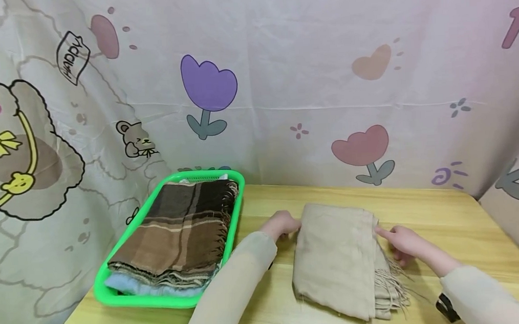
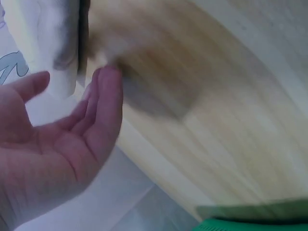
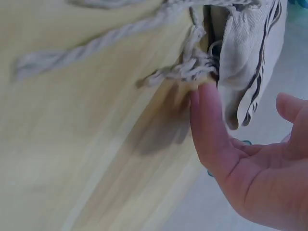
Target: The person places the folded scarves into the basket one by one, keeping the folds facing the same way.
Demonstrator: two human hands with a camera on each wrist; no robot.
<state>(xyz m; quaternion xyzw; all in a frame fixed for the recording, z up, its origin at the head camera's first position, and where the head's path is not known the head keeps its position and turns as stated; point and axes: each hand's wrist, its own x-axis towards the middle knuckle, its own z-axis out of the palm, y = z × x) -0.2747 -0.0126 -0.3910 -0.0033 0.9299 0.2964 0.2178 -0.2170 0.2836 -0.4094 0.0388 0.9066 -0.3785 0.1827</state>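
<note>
A folded beige scarf (image 1: 335, 261) with twisted fringe (image 1: 389, 285) along its right side lies on the wooden table. At its far left edge is my left hand (image 1: 281, 223); in the left wrist view its fingers extend low by the tabletop, thumb apart, beside the fold. My right hand (image 1: 406, 245) is at the opposite edge, its index finger against or very near the cloth. The right wrist view shows the fingertips (image 3: 208, 91) just by the fringe and layered edge, with the thumb held away. Neither hand grips the cloth.
On the left of the table (image 1: 266, 289) stands a green plastic basket (image 1: 237, 212). It holds a folded brown-and-black plaid scarf (image 1: 175, 240) on top of light blue cloth (image 1: 142, 285). A printed curtain (image 1: 272, 73) hangs behind the table and along its sides.
</note>
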